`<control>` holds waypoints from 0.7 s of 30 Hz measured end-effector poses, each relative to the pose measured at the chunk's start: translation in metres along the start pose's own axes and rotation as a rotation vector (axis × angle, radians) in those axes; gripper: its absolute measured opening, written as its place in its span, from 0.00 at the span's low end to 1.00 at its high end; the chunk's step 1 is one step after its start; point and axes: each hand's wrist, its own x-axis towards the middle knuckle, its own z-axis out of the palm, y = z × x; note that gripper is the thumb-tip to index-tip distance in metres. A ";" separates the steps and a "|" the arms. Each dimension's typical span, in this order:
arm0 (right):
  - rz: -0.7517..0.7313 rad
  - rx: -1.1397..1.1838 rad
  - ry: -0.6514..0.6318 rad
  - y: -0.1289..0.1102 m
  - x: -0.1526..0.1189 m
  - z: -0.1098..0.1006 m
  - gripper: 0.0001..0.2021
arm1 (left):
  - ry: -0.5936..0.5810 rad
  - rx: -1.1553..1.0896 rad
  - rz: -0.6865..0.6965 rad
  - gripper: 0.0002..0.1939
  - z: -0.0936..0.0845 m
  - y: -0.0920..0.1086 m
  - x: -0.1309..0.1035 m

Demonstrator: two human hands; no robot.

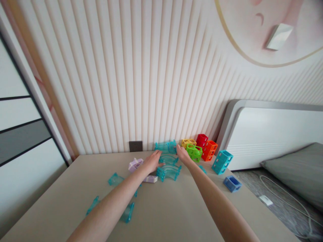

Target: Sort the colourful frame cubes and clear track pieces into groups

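Note:
At the back of the table, several see-through teal track pieces lie in a row one behind another. My right hand (182, 154) has its fingers closed on the right end of the rearmost track piece (165, 147), close to the wall. Fingers and thumb of my left hand (152, 162) close around the left end of the curved track piece (170, 159) in the middle; the exact grip is partly hidden. Nearest to me in that row is another curved track piece (169, 172). Lilac pieces (135, 164) sit beside and under my left wrist.
Yellow (188, 143), green (194, 153), red (202, 140) and orange (210, 150) frame blocks stand at the back right. Teal blocks (222, 162) and a blue block (232, 183) are near the right edge. More teal track pieces (115, 179) lie left. A socket (135, 146) is on the wall.

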 end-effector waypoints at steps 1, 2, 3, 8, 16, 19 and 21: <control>0.035 0.002 -0.004 -0.002 -0.001 -0.001 0.25 | -0.003 -0.001 0.001 0.30 0.000 0.000 0.000; 0.065 0.006 -0.007 -0.003 -0.003 -0.002 0.25 | -0.005 -0.002 0.002 0.31 0.001 -0.001 0.000; 0.086 0.010 -0.010 -0.004 -0.005 -0.003 0.25 | -0.005 -0.004 0.003 0.32 0.001 -0.001 0.001; 0.149 0.016 -0.027 -0.009 -0.006 -0.003 0.25 | 0.000 -0.023 0.007 0.41 0.001 -0.003 0.002; 0.199 0.014 -0.029 -0.011 0.001 -0.002 0.28 | 0.042 -0.025 0.091 0.32 -0.020 -0.013 0.007; 0.203 0.021 -0.025 -0.010 0.000 -0.001 0.29 | 0.110 0.007 0.039 0.22 -0.030 -0.015 0.010; 0.199 0.028 -0.027 -0.009 -0.001 0.000 0.29 | 0.154 0.039 -0.017 0.21 -0.035 -0.016 0.012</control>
